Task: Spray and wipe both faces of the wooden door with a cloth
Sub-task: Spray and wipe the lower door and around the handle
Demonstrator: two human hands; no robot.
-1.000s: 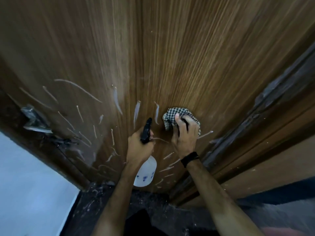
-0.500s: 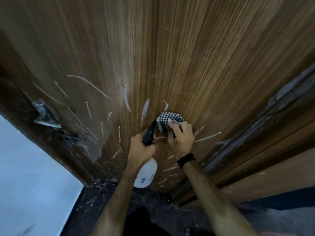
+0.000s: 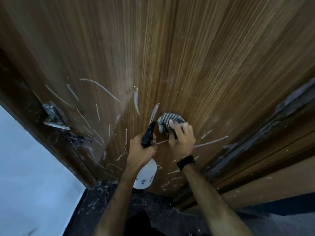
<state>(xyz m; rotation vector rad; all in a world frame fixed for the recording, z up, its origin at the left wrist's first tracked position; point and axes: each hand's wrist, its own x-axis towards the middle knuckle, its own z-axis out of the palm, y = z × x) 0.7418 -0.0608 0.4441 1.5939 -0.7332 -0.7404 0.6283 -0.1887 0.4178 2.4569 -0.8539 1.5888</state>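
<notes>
The checked cloth (image 3: pixel 170 120) is gripped by the curled right hand (image 3: pixel 181 140) against the wooden door (image 3: pixel 187 65); the spray bottle (image 3: pixel 145 174) is held in the closed left hand (image 3: pixel 141 150).

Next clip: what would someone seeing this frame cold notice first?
The pale streaks scattered over the lower part of the wooden door stand out first. At centre, the right hand presses a checkered cloth against the door, while the left hand grips a spray bottle by its black trigger head. A metal fitting sits on the door's left edge.
</notes>
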